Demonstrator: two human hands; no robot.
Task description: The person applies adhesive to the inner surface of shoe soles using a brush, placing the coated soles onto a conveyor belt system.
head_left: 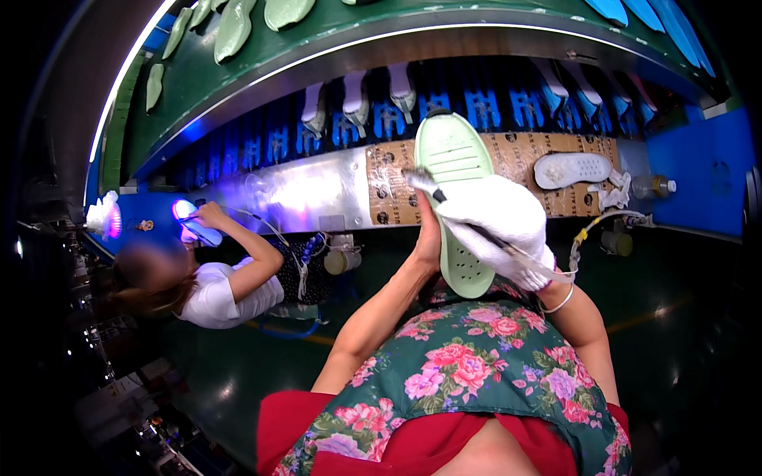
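Observation:
A pale green shoe sole (452, 151) stands lengthwise before me, with grooves near its far end and small holes near its close end. My left hand (429, 236) is closed on the sole's left edge. In a white glove, my right hand (498, 226) is closed round a brush (426, 184), and its bristle end is over the left part of the sole. A thin hose (575, 258) runs from the brush handle past my right wrist. The gloved hand hides the sole's right middle, and I cannot tell whether the bristles touch it.
A white sole (573, 169) lies on the cardboard-covered bench (516, 155), beside crumpled tissue (613, 193) and a clear bottle (652, 186). Green soles (234, 32) rest on the upper conveyor (333, 28). Beneath it, shoes (355, 103) hang on blue racks. A co-worker (230, 285) sits at left.

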